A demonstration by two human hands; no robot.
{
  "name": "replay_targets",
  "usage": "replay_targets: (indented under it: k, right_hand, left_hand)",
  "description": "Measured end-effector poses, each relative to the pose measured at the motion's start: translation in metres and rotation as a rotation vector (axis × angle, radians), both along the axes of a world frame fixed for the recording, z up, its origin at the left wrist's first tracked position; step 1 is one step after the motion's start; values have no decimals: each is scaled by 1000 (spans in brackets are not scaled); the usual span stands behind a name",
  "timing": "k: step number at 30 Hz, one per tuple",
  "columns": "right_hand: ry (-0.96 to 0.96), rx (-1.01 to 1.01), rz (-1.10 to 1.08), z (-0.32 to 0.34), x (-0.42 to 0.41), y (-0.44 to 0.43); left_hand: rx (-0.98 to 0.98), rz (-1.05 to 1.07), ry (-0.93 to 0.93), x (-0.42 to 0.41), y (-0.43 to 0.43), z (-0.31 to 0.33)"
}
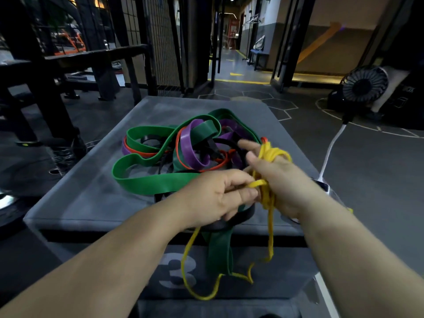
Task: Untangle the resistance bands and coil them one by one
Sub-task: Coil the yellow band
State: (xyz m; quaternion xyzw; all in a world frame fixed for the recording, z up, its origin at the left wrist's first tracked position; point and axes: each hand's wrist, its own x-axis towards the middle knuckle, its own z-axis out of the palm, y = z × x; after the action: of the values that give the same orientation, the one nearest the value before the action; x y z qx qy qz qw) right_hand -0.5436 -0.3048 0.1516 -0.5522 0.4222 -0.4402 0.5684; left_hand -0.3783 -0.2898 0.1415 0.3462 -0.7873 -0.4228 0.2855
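A thin yellow band (270,228) is wound in several turns around my right hand (278,180), whose forefinger points away from me. My left hand (218,196) pinches a strand of that band just left of the right hand. The rest of the yellow band hangs in a long loop over the front of the grey box (91,198). On top of the box lies a tangled heap: a wide green band (146,182), a purple band (190,148), a thin red band (202,167) and black bands (243,216). One green end (220,251) droops over the front edge.
The box front bears a white number 3 (177,270). A dark bench and rack (68,65) stand at the left. A black fan (364,84) sits on the floor at the right, with a white cable (332,145) running to a socket strip by the box.
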Motion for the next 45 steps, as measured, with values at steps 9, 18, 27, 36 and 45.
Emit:
replay_targets:
  k: [9,18,27,36,45]
  right_hand:
    - [102,241,309,1,8,12]
    - [-188,320,448,-14,7,5]
    - [-534,292,806,-23,20,9]
    - [-664,313,838,-17,21,12]
    - [-812,215,899,1,13,21]
  left_hand:
    - [18,269,200,25,-13,8]
    - [-224,334,316,27,-17,5]
    - [-2,224,422,14,-15,-9]
    - [253,-10,374,15,-15,-17]
    - [425,-41,537,7,-9,-20]
